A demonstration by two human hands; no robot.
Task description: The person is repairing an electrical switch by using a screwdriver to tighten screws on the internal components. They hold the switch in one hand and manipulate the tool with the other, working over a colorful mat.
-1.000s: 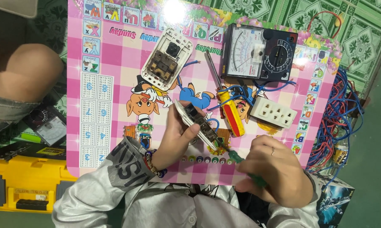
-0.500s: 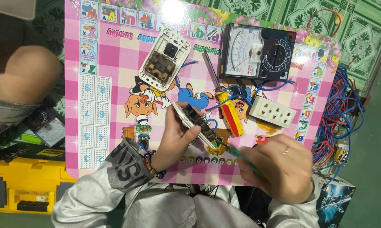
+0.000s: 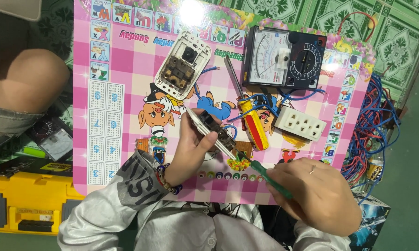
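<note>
**Screwdriver tip could slip off the switch**

At frame centre, my left hand (image 3: 191,151) is gripping a switch (image 3: 213,132) edge-on above the pink worktop (image 3: 126,69). My right hand (image 3: 318,195) is clasping a green screwdriver (image 3: 265,175). A slip could be jabbing my fingers. The contact point is staying hidden.

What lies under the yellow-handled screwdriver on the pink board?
Blue wires and the board's cartoon print lie under the yellow-handled screwdriver. Whatever sits beneath its handle is covered.
</note>
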